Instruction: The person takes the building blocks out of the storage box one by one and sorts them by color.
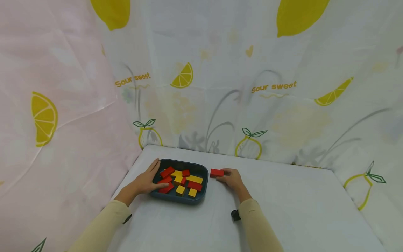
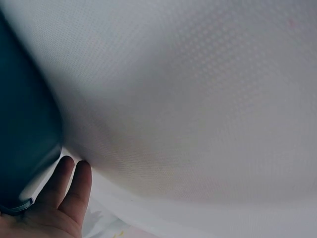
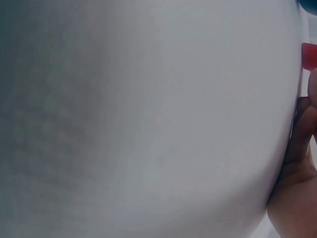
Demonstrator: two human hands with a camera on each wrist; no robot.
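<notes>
A dark blue tray (image 1: 180,200) with a raised rim holds several red blocks (image 1: 167,171) and yellow blocks (image 1: 193,192) in a loose pile. My left hand (image 1: 146,180) rests against the tray's left side, its thumb reaching over the rim and its fingers straight along the outside; two outstretched fingers (image 2: 78,186) show beside the blue wall in the left wrist view. Just right of the tray, my right hand (image 1: 233,178) pinches one end of a red rectangular block (image 1: 216,173). At the right wrist view's edge, part of that red block (image 3: 310,56) appears above the fingers.
The white-covered table (image 1: 302,203) meets a lemon-print cloth (image 1: 207,105) along its back edge. Another cloth wall (image 1: 63,168) stands close on the left. A small dark object (image 1: 235,215) shows beside the right sleeve (image 1: 259,224).
</notes>
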